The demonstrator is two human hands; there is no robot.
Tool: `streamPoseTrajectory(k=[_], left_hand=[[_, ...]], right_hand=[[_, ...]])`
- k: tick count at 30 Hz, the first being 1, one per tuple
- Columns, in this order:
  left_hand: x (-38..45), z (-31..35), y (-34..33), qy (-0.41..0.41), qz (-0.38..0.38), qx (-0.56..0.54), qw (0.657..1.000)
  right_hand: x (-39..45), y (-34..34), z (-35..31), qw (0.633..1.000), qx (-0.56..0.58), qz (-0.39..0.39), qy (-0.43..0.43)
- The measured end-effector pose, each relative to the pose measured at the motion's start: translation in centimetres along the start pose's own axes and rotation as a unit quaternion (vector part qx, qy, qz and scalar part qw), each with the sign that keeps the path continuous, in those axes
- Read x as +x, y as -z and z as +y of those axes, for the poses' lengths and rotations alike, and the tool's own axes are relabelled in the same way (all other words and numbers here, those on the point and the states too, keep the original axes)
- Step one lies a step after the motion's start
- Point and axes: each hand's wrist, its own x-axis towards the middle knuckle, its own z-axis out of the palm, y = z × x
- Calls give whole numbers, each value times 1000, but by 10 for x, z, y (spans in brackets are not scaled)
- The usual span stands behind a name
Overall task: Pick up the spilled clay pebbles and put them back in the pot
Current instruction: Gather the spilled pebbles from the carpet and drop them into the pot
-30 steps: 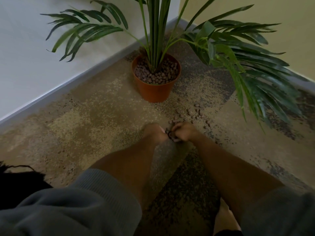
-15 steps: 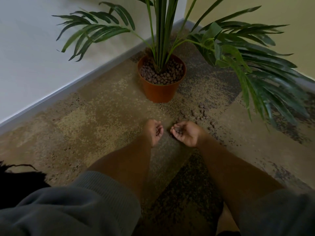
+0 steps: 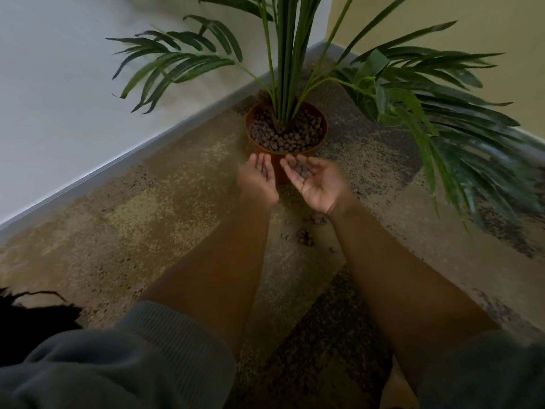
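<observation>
An orange pot (image 3: 250, 137) with a palm stands on the carpet in the room's corner, filled with brown clay pebbles (image 3: 283, 140). My right hand (image 3: 318, 183) is held palm up just in front of the pot, with a small heap of pebbles (image 3: 300, 169) lying on its fingers. My left hand (image 3: 259, 179) is beside it, cupped with the palm turned inward; I cannot tell whether it holds pebbles. A few spilled pebbles (image 3: 304, 236) lie on the carpet between my forearms, below the hands.
Long palm fronds (image 3: 460, 149) hang low over the carpet to the right of the pot, others (image 3: 177, 63) reach left. A white wall with a baseboard (image 3: 124, 156) runs along the left, a yellow wall behind.
Both hands have lifted off the carpet and moved forward to the pot. The right hand carries the pebbles gathered a second ago, and its fingers are now spread flatter.
</observation>
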Motion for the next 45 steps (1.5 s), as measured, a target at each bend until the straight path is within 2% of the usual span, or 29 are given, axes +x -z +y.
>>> streamPoseTrajectory(k=[6,11,19,23,26,28,31,33,36,40,42,44,45], left_hand=[[-2,15,-47,18,-68,45,996],[-3,31,-58,46,-153,60,985],[3,22,-31,28,-124,42,991],[10,9,4,-11,-62,142,988],[20,-5,31,-19,1,261,965],[28,-15,46,-16,24,366,930],[36,-26,65,-3,16,545,838],[39,-31,75,-24,-14,644,765],[34,-39,83,-42,-73,730,678],[27,-49,89,-95,-130,835,526],[24,-53,90,-134,-151,865,460],[21,-56,89,-165,-168,889,393],[20,-56,90,-173,-171,895,374]], right_hand=[[5,-52,-20,996,-29,29,79],[6,-64,-23,997,-29,19,72],[4,-45,-17,997,-30,20,66],[4,-28,-12,985,-142,69,63],[6,-14,-7,953,-279,116,35],[8,-3,0,917,-371,145,17],[9,21,11,832,-525,182,12],[6,34,15,733,-653,191,15],[-4,47,20,513,-845,149,-6],[-11,60,34,380,-919,100,-33],[-12,65,39,355,-931,88,-18],[-12,68,42,362,-929,80,-1],[-11,71,43,363,-929,74,8]])
